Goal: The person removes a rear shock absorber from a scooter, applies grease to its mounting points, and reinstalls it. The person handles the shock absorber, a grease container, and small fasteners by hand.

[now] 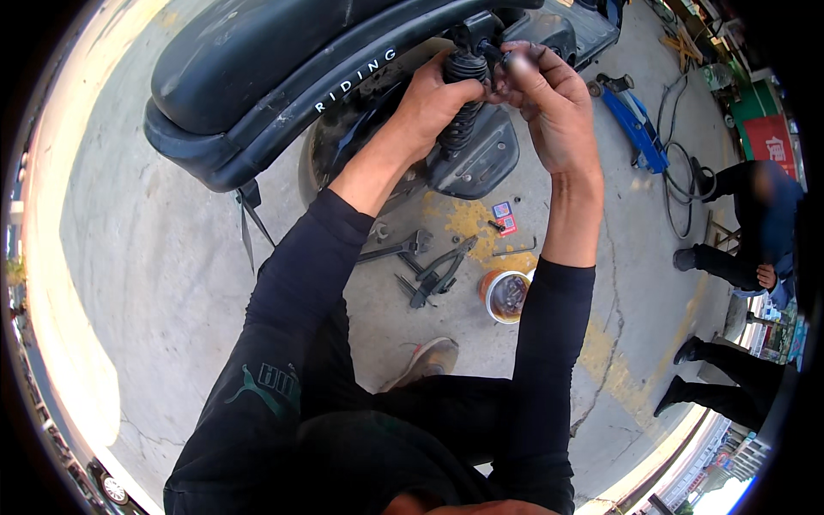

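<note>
A black coil-spring shock absorber [458,130] stands at the rear of a scooter with a dark padded seat [236,81]. My left hand [427,110] is wrapped around the upper part of its spring, thumb across the coils. Just right of the shock's top mount [472,33], my right hand [556,101] is closed with its fingertips pinched together. Whatever sits in that pinch is small, dark and partly blurred, so its kind does not show. Below the shock hangs a dusty black plastic housing [481,163].
On the concrete lie an adjustable wrench [399,247], pliers [444,264], a hex key [517,251] and small cards [503,211]. A tub [489,296] of metal parts stands by my right forearm. Farther right are a blue floor jack [633,127], a hose [668,193] and two people.
</note>
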Tool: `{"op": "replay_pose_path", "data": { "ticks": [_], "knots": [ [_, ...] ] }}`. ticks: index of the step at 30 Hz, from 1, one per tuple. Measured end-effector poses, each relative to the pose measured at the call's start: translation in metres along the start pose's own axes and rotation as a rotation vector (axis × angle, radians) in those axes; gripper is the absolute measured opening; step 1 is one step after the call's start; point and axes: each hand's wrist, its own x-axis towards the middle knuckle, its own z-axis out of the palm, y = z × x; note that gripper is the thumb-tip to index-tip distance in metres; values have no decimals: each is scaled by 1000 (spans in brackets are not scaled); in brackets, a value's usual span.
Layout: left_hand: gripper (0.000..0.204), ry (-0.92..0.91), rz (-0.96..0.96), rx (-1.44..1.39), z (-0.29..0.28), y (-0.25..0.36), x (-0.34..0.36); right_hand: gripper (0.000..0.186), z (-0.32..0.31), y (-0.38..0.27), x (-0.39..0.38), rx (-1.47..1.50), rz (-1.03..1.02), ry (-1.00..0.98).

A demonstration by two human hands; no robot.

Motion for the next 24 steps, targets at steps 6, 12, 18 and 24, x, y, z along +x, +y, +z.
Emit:
{"op": "replay_pose_path", "data": {
  "ticks": [6,12,18,24],
  "knots": [
    [26,-33,-7,58,-5,-3,6,29,-8,7,-1,282,65,-19],
    [26,-4,2,105,-5,-4,9,30,-5,7,-1,249,31,-12],
    [29,-15,-3,116,-7,-5,10,28,-1,15,-1,239,46,103],
    [32,41,6,175,-4,-5,8,30,8,4,-1,221,73,169]
  ]
}}
